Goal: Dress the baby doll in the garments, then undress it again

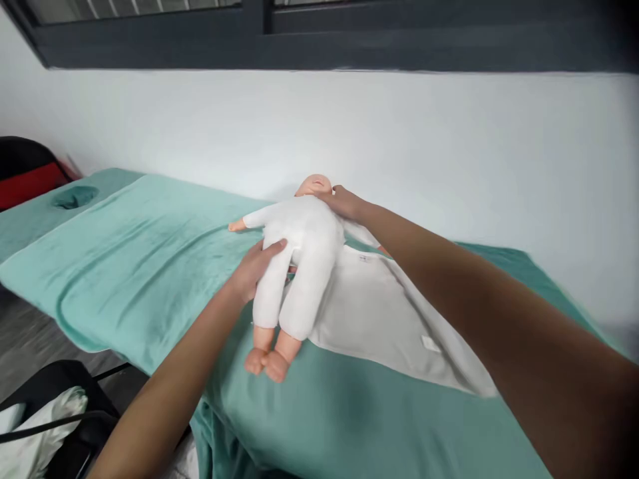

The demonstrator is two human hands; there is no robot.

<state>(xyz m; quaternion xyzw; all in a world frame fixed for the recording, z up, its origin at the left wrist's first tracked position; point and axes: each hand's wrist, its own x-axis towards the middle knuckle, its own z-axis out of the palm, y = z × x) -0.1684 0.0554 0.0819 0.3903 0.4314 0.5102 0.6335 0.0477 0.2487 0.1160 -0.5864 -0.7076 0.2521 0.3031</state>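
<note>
A baby doll (299, 253) in a white suit lies on its back on a teal-covered table (150, 253), head toward the wall, bare feet toward me. My left hand (257, 266) cups the doll's hip and thigh from the left side. My right hand (344, 201) reaches past the body and holds the doll at its neck and the back of its head. A pale grey cloth (389, 319) is spread flat under and to the right of the doll.
A white wall runs close behind the table, with a dark window frame above. A red and black chair (24, 173) stands at the far left. A black frame with white fabric (44, 412) sits on the floor at the lower left.
</note>
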